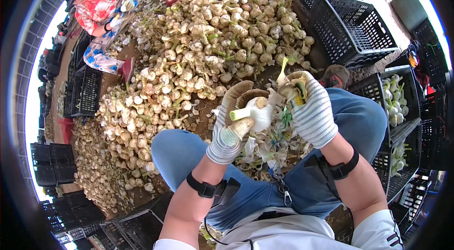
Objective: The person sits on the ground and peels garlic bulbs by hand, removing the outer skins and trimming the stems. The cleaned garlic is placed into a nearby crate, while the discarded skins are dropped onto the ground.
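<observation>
My left hand point(227, 127), in a striped knit work glove with a soiled palm, grips a white garlic bulb point(262, 117). The bulb's cut green stem point(239, 114) points left, and my thumb lies along its near side. Close by on the right, my gloved right hand point(312, 108) is curled around a strip of peeled garlic skin and stem point(283, 74). A small yellow object point(298, 100) shows among those fingers; what it is stays partly hidden. Loose garlic skins point(260, 152) and some green string point(286, 117) lie below, between my knees.
A large heap of unpeeled garlic bulbs point(212, 33) spreads ahead and left. Black plastic crates point(354, 30) stand at the right, some holding cleaned garlic point(394, 103). Another person point(103, 5) sits by the heap's far left; more crates point(83, 90) stand nearby.
</observation>
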The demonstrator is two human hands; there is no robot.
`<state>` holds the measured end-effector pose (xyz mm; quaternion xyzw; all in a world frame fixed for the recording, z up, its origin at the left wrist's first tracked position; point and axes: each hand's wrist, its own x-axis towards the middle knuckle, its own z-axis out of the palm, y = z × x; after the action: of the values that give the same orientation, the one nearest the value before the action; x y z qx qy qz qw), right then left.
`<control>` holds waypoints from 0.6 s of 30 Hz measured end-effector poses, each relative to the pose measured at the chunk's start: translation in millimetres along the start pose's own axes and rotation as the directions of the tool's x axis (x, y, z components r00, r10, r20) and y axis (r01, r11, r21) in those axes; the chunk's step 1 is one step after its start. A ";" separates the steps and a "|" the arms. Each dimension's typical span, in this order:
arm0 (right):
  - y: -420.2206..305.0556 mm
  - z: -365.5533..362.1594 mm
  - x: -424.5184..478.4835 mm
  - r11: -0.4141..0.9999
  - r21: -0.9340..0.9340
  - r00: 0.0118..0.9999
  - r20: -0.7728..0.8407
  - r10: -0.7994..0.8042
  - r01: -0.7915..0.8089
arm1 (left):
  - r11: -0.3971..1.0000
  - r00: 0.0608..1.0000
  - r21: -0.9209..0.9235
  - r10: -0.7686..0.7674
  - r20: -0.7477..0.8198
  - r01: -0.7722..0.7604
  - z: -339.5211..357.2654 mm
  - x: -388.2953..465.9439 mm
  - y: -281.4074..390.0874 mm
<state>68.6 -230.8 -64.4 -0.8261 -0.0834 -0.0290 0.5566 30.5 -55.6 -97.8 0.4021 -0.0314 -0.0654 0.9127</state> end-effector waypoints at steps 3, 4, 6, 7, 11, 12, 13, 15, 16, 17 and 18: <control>3.0 0.9 1.3 0.999 0.018 0.999 -0.014 0.033 -0.033 | 1.000 0.999 0.021 0.002 0.050 -0.003 -1.3 -1.9 1.6; -0.2 -0.4 1.3 0.982 0.100 0.986 0.049 0.156 -0.161 | 0.999 0.998 0.033 0.017 0.054 -0.019 -2.9 -2.7 1.2; -16.0 -5.0 2.4 0.909 0.269 0.941 0.201 0.271 -0.319 | 0.997 0.997 0.055 0.046 0.064 -0.050 -6.0 -4.1 -0.8; -20.4 -6.1 3.0 0.851 0.340 0.907 0.282 0.314 -0.401 | 0.990 0.996 0.121 0.069 0.064 -0.076 -4.0 -5.4 -1.0; -9.2 0.7 -5.6 0.836 0.468 0.910 0.404 0.087 -0.287 | 0.911 0.981 0.375 0.125 0.147 -0.172 2.6 -6.1 -1.7; -6.7 7.8 -8.6 0.786 0.513 0.903 0.408 0.131 -0.346 | 0.875 0.980 0.448 0.131 0.148 -0.185 -5.4 -8.1 -4.9; -6.1 7.1 -6.6 0.825 0.447 0.898 0.412 0.153 -0.346 | 0.833 0.979 0.517 0.136 0.150 -0.195 -10.9 -9.5 -7.5; -4.9 2.1 1.1 0.888 0.306 0.889 0.410 0.202 -0.342 | 0.819 0.973 0.526 0.164 0.165 -0.228 -15.8 -9.4 -12.9; -5.2 0.5 1.5 0.911 0.282 0.909 0.373 0.185 -0.301 | 0.825 0.964 0.503 0.184 0.191 -0.257 -15.7 -6.4 -14.6; -5.7 0.3 1.0 0.911 0.284 0.917 0.351 0.190 -0.298 | 0.830 0.955 0.479 0.205 0.216 -0.286 -14.6 -4.5 -16.5; -6.6 0.6 0.3 0.912 0.287 0.924 0.330 0.193 -0.293 | 0.847 0.975 0.484 0.184 0.125 -0.221 -12.2 -4.2 -19.9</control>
<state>67.8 -227.8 -58.6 -0.7196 -0.0648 0.1791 0.6677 25.8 -59.4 -120.7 0.6140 -0.1230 0.0267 0.7792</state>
